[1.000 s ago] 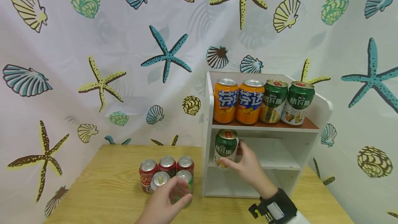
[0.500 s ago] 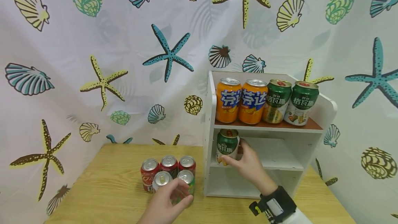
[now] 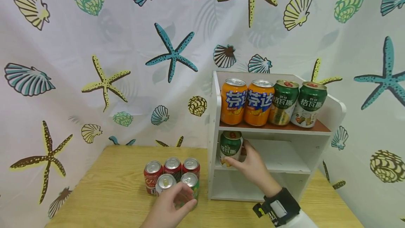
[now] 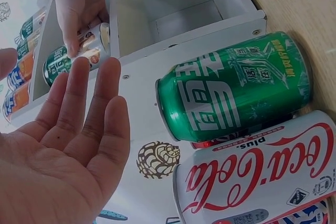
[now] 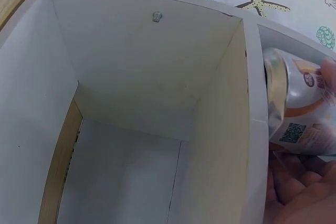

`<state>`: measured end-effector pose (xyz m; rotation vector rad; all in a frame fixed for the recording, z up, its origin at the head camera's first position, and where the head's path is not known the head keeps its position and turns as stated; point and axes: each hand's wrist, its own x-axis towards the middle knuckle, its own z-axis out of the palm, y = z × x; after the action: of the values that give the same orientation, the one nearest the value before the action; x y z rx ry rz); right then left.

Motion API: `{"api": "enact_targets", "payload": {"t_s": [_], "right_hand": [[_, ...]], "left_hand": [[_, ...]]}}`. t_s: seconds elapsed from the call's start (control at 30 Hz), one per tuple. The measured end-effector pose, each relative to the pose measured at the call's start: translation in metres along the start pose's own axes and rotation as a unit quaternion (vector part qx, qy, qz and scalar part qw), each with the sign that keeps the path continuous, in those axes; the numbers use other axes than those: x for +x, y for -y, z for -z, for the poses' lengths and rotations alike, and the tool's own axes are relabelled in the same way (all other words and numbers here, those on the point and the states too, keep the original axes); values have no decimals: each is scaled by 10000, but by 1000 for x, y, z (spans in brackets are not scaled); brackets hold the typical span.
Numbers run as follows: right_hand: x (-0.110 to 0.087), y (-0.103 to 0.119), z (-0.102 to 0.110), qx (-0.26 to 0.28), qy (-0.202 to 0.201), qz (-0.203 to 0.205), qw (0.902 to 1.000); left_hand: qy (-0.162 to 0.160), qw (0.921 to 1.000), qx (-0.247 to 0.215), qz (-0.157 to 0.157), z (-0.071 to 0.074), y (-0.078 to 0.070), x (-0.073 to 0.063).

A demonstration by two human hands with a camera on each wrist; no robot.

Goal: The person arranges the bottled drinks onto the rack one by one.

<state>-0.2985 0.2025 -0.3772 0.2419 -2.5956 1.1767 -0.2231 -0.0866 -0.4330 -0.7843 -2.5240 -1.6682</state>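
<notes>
My right hand (image 3: pixel 253 164) grips a green-and-white drink can (image 3: pixel 230 146) at the left end of the shelf unit's middle shelf. Its thumb lies across the can's front, and the fingers go behind its right side. In the right wrist view the can's silver end (image 5: pixel 276 87) sits close to the shelf board (image 5: pixel 254 129). My left hand (image 3: pixel 172 205) is held over the table in front of several cans, fingers relaxed and palm empty. Beside it in the left wrist view are a green can (image 4: pixel 236 87) and a white Coca-Cola can (image 4: pixel 257 169).
On the unit's top shelf stand two orange cans (image 3: pixel 233 103) and two green-topped cans (image 3: pixel 308 105). Red cans (image 3: pixel 153 177) stand at the back of the table group. The white shelf unit (image 3: pixel 212 171) rests on the wooden table (image 3: pixel 110 182), before a shell-and-starfish patterned curtain (image 3: pixel 104 27).
The right hand has moved the gripped can slightly deeper under the top shelf, and its lid is now in shade. The left hand has barely moved. The head view has shifted a little.
</notes>
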Motion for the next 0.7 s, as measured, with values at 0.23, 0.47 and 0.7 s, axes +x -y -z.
{"api": "enact_targets", "payload": {"t_s": [0.23,0.47,0.7], "right_hand": [[5,0,-1,58,117,48,9999],[7,-4,-2,326,262,99,9991],[8,-7,0,617,420,84,9972]], "left_hand": [[10,10000,40,-8,-1,0,0],[8,9999,146,-44,-1,0,0],[68,9998,159,35,0,-2,1]]}}
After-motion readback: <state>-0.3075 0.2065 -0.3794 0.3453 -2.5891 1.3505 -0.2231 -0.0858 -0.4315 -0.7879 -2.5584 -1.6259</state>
